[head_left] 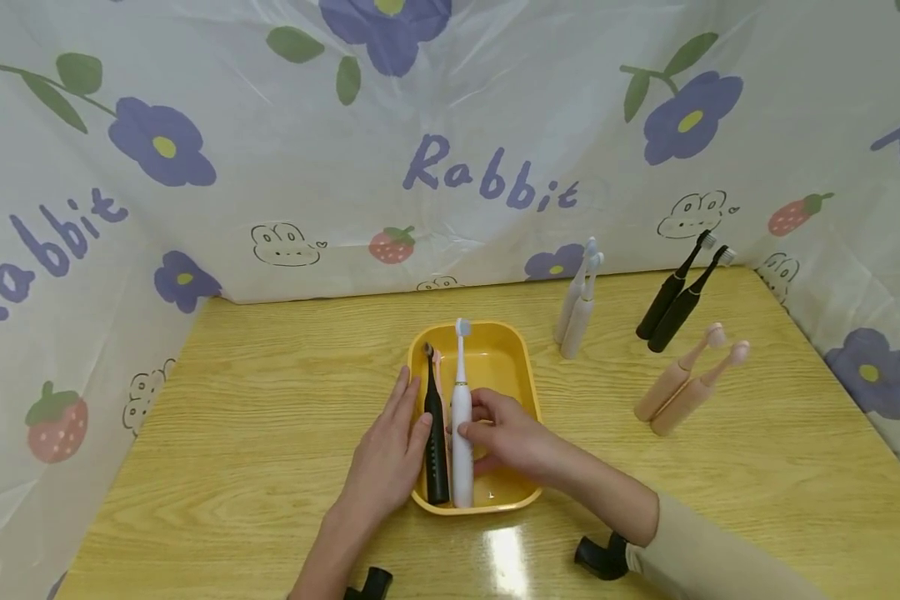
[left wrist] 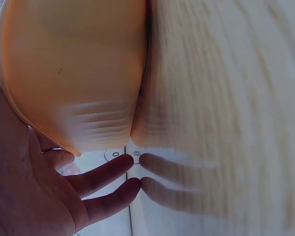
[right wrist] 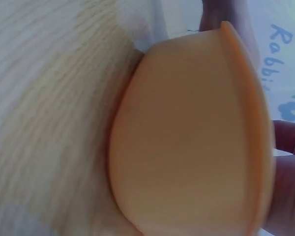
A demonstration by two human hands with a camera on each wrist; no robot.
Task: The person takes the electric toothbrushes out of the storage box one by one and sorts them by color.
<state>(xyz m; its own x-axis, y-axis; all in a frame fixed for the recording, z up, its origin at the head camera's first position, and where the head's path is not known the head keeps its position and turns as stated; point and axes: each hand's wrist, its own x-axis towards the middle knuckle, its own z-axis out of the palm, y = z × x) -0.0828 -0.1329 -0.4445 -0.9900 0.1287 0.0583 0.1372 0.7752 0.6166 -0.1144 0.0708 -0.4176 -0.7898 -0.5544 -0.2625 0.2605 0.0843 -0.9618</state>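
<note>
**Where the tray's left half fills up, a white toothbrush sits in the right hand's pinch**

White toothbrush (head_left: 461,442): inside the yellow tray (head_left: 498,362), butt by the near edge, bristles toward the far edge. It lies just left of the right hand (head_left: 512,429), thumb on the handle, fingers bent behind it.

Beside it, along the tray's left edge: black toothbrush (head_left: 436,450), a column of marks on its handle, too small to read. Pink toothbrush (head_left: 438,360) between the two, mostly hidden.

Left hand (head_left: 393,446): fingers extended outside the tray's left edge, thumb over the rim by the black handle. Left wrist view adds two fingers spread apart beneath the rim, unseen from the head. Right wrist view gives the tray's outer right wall; brushes hidden there.

Worktop (head_left: 270,400), right of tray: pale pair of toothbrushes (head_left: 577,329) near the far edge; black pair (head_left: 677,321) toward the far right corner; pink pair (head_left: 688,404) nearer, toward the right edge.

Wall sheet (head_left: 307,150): "Rabbit" lettering, flowers, strawberries.
</note>
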